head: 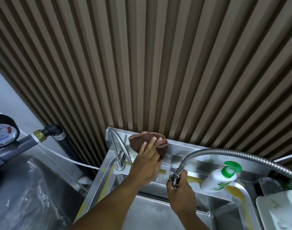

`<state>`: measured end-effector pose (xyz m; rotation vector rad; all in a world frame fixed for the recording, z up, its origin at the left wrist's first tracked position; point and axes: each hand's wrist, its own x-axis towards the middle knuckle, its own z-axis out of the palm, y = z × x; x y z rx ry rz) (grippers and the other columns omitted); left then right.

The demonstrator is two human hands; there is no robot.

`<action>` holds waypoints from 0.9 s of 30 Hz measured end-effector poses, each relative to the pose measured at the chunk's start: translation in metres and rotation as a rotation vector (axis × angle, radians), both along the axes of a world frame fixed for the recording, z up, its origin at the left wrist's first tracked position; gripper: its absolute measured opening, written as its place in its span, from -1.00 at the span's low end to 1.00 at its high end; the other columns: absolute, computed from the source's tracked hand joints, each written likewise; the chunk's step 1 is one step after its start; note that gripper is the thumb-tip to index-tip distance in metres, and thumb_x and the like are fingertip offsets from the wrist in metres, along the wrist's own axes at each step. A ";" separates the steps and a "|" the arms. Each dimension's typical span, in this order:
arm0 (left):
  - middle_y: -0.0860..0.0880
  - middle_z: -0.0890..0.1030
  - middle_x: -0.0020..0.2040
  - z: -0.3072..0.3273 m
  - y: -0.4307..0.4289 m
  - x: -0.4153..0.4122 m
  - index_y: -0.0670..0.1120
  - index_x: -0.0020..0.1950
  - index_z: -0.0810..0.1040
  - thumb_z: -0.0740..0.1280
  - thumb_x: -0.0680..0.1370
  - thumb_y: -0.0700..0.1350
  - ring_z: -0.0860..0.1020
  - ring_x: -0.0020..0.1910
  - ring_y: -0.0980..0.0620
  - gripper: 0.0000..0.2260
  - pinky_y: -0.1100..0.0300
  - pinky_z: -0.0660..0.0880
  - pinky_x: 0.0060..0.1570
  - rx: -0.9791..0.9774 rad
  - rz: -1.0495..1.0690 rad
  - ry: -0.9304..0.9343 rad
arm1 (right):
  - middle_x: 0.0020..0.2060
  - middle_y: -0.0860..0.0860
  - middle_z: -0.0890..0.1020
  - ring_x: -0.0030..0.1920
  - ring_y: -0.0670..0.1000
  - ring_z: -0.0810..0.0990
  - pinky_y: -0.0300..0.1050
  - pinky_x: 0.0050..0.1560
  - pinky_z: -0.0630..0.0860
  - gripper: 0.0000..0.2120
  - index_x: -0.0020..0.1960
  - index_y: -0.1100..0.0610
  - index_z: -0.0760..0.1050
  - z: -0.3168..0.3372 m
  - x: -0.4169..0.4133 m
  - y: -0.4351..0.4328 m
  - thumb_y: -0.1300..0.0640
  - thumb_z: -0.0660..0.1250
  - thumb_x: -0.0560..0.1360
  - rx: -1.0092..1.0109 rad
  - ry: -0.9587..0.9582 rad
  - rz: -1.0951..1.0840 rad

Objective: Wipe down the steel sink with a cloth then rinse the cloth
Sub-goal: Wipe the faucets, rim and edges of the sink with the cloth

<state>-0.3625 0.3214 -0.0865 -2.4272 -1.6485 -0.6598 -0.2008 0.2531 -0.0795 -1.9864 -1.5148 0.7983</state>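
Observation:
The steel sink (152,211) fills the lower middle, its rim streaked with yellow residue. My left hand (147,163) presses a crumpled brown cloth (147,140) against the sink's steel backsplash (183,147), just right of a small curved tap (119,146). Its fingers lie spread over the cloth. My right hand (179,193) grips the spray head (175,177) of a flexible metal hose (233,152), which arcs in from the right above the basin.
A white soap bottle with a green pump (220,176) stands on the sink's back ledge at right. A white container (279,211) sits at far right. A pressure gauge (2,133), grey pipes and a plastic-wrapped tank (29,196) are at left. Ribbed brown wall panels rise behind.

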 end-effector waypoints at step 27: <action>0.03 0.34 0.56 0.003 -0.005 -0.035 -0.01 0.52 0.39 0.17 0.61 0.00 0.20 0.58 0.05 -0.53 -0.03 0.00 0.59 -0.242 -0.380 0.421 | -0.25 -0.07 0.61 -0.21 0.16 0.60 -0.06 -0.18 0.40 -0.68 0.02 -0.18 0.14 -0.002 -0.004 -0.001 0.04 0.30 0.55 -0.010 -0.021 -0.034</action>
